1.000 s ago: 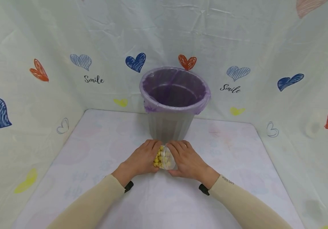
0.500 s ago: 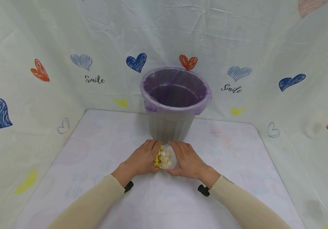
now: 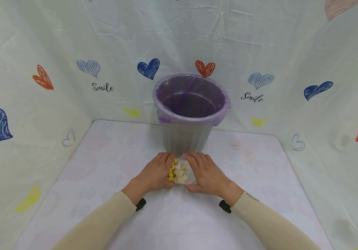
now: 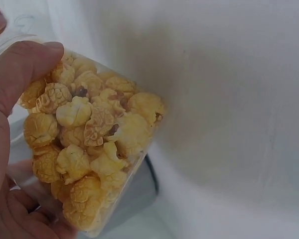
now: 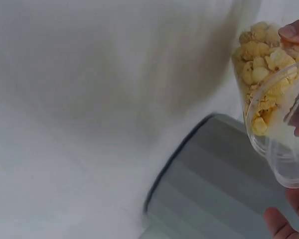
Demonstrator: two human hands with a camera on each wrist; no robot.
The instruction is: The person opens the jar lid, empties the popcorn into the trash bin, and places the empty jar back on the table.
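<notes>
A clear plastic jar (image 4: 84, 129) of yellow popcorn (image 3: 172, 172) lies tilted on its side between the hands, low in front of the bin. My left hand (image 3: 156, 172) grips its body, with the thumb (image 4: 32, 59) across the side. At the mouth, my right hand (image 3: 209, 176) holds a clear lid (image 5: 291, 174) by its edge, thumb on the near side and fingers on the far side. In the right wrist view the lid stands at an angle to the jar's rim (image 5: 254, 132). Whether the two still touch cannot be told.
Directly beyond the hands stands a grey trash bin (image 3: 185, 137) lined with a purple bag (image 3: 194, 120). A white table (image 3: 103, 166) lies under it all, and a white sheet with hearts (image 3: 122, 38) hangs around the back and sides.
My right hand has shifted slightly and now sits a little farther right, with more of the clear lid showing between the hands. The left hand and the bin have stayed put.
</notes>
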